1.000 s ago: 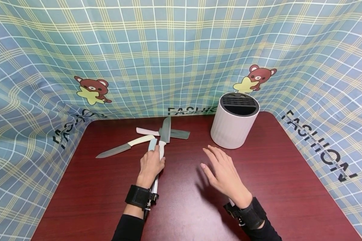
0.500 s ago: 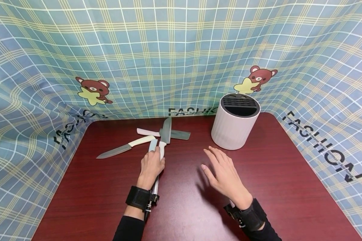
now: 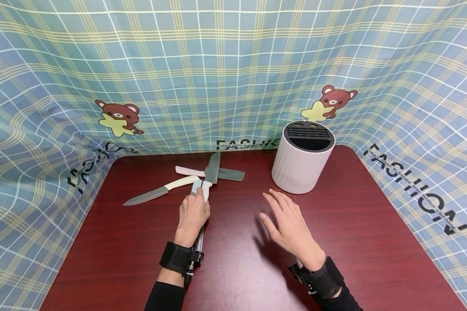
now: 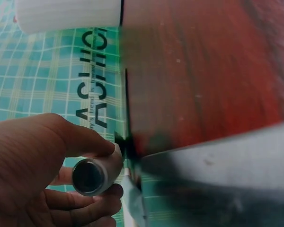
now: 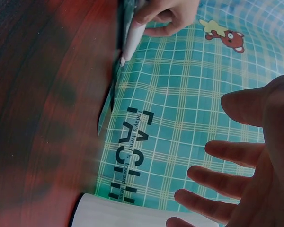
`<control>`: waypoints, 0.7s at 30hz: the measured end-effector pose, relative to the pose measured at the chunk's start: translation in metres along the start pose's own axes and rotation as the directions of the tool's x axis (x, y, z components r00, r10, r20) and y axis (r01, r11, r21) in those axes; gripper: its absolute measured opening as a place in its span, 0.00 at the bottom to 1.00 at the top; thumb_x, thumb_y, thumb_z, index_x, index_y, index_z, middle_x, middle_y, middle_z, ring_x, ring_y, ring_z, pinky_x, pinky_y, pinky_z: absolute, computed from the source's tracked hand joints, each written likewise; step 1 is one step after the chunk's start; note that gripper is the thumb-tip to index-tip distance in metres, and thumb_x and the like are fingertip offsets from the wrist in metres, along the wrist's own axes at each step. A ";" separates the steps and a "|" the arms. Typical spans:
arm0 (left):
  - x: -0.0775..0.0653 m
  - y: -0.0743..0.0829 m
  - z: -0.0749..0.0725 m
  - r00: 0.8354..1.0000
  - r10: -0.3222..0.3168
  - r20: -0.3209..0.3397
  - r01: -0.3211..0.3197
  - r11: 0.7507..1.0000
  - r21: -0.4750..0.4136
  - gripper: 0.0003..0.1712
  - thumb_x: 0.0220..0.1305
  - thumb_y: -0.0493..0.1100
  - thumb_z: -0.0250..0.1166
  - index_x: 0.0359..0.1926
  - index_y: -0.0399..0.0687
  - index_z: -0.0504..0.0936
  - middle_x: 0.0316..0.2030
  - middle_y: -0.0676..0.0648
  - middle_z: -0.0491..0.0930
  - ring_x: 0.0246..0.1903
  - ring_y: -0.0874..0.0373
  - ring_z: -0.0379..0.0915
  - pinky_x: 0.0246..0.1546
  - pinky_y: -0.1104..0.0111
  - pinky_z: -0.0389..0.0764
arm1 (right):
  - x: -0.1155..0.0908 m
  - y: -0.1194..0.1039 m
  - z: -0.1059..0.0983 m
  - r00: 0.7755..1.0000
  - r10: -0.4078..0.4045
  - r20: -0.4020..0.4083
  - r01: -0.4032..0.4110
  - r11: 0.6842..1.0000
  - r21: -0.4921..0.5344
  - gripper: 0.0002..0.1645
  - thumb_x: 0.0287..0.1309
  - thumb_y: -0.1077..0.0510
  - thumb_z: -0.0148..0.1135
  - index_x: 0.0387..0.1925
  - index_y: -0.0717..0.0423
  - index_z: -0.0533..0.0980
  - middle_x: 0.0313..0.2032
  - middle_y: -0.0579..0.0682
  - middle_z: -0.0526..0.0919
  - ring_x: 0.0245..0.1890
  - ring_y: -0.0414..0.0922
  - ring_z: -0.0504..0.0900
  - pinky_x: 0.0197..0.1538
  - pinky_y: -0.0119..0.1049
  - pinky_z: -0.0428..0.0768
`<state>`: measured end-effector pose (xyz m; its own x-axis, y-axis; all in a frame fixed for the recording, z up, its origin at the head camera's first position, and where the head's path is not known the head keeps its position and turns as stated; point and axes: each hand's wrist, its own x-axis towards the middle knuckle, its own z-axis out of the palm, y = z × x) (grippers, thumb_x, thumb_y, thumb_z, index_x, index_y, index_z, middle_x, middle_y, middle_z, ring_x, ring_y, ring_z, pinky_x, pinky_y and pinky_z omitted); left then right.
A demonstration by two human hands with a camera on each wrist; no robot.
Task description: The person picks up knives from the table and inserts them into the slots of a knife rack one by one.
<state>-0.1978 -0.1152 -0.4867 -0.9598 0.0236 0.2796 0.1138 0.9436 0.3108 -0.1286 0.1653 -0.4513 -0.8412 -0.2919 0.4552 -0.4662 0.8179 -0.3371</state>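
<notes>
My left hand [image 3: 192, 214] grips the white handle [image 4: 102, 172] of a kitchen knife, thumb on one side and fingers on the other. Its broad grey blade [image 3: 214, 167] points away from me, crossing over a cleaver [image 3: 231, 174] with a pale pink handle. Under the same hand lies a knife with a light blue handle [image 3: 196, 186]; its blade [image 4: 236, 158] runs back toward my wrist. Left of these rests a cream-handled knife [image 3: 151, 195]. My right hand [image 3: 292, 224] hovers over the table, fingers extended and holding nothing.
A white ribbed knife holder [image 3: 301, 168] with a black slotted top stands at the back right of the dark red table [image 3: 241, 268]. A blue plaid cloth [image 3: 233, 86] hangs around the back and both sides.
My left hand has drawn back slightly toward me and a little left, the white-handled knife shifting slightly with it. My right hand stays in nearly the same place.
</notes>
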 end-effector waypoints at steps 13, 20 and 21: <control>0.002 0.008 -0.017 0.985 0.053 -0.162 -0.053 0.999 0.005 0.14 0.62 0.38 0.68 0.39 0.32 0.73 0.27 0.32 0.79 0.29 0.36 0.79 0.29 0.49 0.83 | -0.001 0.000 0.001 1.000 0.014 0.009 -0.014 1.000 0.010 0.33 0.67 0.46 0.61 0.70 0.53 0.70 0.71 0.58 0.70 0.70 0.58 0.69 0.63 0.61 0.72; 0.006 0.011 -0.026 0.968 0.044 -0.248 -0.057 0.997 -0.048 0.13 0.61 0.37 0.68 0.38 0.32 0.74 0.28 0.32 0.78 0.31 0.35 0.78 0.35 0.49 0.82 | 0.000 0.001 0.001 1.000 0.011 0.002 -0.011 1.000 0.015 0.33 0.67 0.47 0.62 0.70 0.53 0.70 0.71 0.58 0.70 0.70 0.58 0.69 0.62 0.61 0.72; 0.006 0.012 -0.026 0.964 0.042 -0.263 -0.058 0.997 -0.054 0.13 0.62 0.37 0.68 0.37 0.32 0.74 0.29 0.32 0.79 0.32 0.35 0.78 0.36 0.49 0.82 | -0.001 0.002 0.001 1.000 0.010 0.001 -0.010 1.000 0.016 0.33 0.67 0.47 0.62 0.70 0.54 0.70 0.70 0.58 0.71 0.70 0.58 0.69 0.62 0.61 0.72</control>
<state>-0.1959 -0.1125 -0.4573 -0.8527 -0.0249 0.5217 0.1830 0.9213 0.3431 -0.1292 0.1663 -0.4528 -0.8462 -0.2841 0.4509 -0.4619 0.8129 -0.3547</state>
